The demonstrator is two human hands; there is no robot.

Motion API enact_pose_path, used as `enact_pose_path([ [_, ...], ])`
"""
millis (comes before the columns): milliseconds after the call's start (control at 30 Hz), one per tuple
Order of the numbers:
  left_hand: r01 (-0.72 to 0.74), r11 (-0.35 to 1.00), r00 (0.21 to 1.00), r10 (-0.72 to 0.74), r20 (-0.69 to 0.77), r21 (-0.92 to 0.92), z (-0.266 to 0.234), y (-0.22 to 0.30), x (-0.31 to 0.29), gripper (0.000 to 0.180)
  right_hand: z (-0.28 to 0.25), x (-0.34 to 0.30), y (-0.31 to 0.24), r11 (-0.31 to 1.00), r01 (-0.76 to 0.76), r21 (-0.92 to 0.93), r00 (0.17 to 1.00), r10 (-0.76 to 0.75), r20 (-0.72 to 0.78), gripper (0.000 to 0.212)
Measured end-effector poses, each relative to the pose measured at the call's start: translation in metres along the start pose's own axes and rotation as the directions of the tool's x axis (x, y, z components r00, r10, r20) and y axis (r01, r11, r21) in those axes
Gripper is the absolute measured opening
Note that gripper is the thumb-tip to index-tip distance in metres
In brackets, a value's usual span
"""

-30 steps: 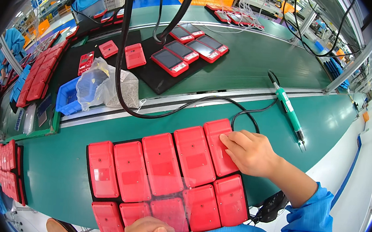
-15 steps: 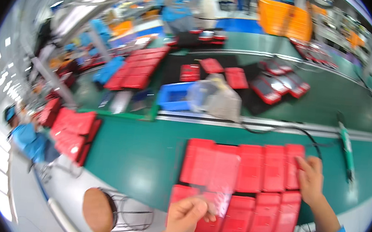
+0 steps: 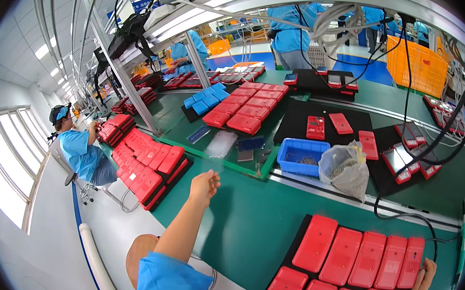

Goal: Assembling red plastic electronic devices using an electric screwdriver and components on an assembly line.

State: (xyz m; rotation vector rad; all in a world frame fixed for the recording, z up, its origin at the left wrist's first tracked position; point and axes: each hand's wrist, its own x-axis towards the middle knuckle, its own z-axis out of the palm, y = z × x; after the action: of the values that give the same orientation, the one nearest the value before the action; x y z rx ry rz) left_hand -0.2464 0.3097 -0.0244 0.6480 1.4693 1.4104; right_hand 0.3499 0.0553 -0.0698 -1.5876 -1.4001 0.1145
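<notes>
My left hand (image 3: 205,187) reaches out over the green bench, fingers closed in a pinch. A thin clear plastic sheet (image 3: 214,164) shows faintly above the fingertips, close to a stack of clear sheets (image 3: 222,144). At the lower right, red casings (image 3: 360,258) lie in two rows on a black board (image 3: 288,259). Against the right end of those casings rests my right hand (image 3: 422,283), its fingers stretched out and nothing seen in them. Part of that hand is hidden by the end casing.
Beyond the sheets are a blue bin (image 3: 302,155) and a clear bag of small parts (image 3: 346,170). A green-handled tool (image 3: 463,245) hangs at far right. More red casings (image 3: 146,165) lie at left, where a co-worker (image 3: 82,150) sits. Black cables (image 3: 459,119) dangle overhead.
My left hand has moved from above the red casings forward and left toward the stacked sheets. The view has swung left, and my right hand is now lower along the casings' right end.
</notes>
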Motion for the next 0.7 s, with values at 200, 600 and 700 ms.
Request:
enact_pose_path([
  [200,0.063,0.986,0.998,-0.061,-0.019,0.155,0.000,0.022,0.089,0.020,0.001,0.000,0.006,0.999,-0.021,-0.035,1.000,0.022,0.016,0.022],
  [600,-0.162,0.206,0.614,0.787,-0.064,0.965,-0.012,0.033,0.139,0.029,0.009,0.009,0.007,0.990,-0.095,-0.101,0.995,0.091,-0.038,0.016],
  [700,-0.090,0.133,0.619,0.784,-0.050,0.987,-0.016,0.031,0.152,0.033,0.009,0.014,0.000,0.987,-0.050,-0.154,0.999,0.046,-0.028,0.015],
])
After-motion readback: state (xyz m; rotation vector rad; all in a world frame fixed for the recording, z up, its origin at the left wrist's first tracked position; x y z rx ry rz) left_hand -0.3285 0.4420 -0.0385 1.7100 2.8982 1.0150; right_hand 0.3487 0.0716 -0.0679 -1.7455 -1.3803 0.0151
